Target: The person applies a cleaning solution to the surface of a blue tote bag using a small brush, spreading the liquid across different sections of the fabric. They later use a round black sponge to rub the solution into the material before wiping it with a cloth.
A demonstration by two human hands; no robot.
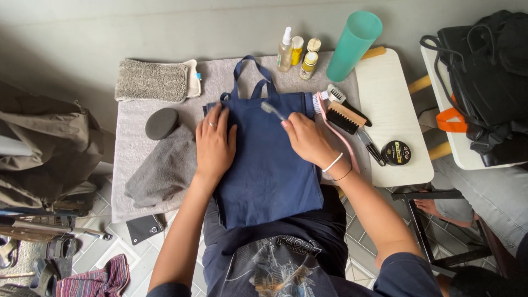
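Note:
A dark blue cloth tote bag [264,165] lies flat on a grey towel [129,148] over a small white table [393,110], its handles pointing away from me. My left hand [214,144] presses flat on the bag's left edge, fingers spread. My right hand [308,140] holds a small clear toothbrush [272,110] whose head rests on the bag's upper part near the handles.
Beside the bag lie a folded grey cloth [165,168], a round black lid [161,123] and a grey pad [152,80]. Several small bottles [298,54], a teal cup [353,45], brushes [345,115] and a black tin [396,152] stand right. Another person's leg [484,192] is at right.

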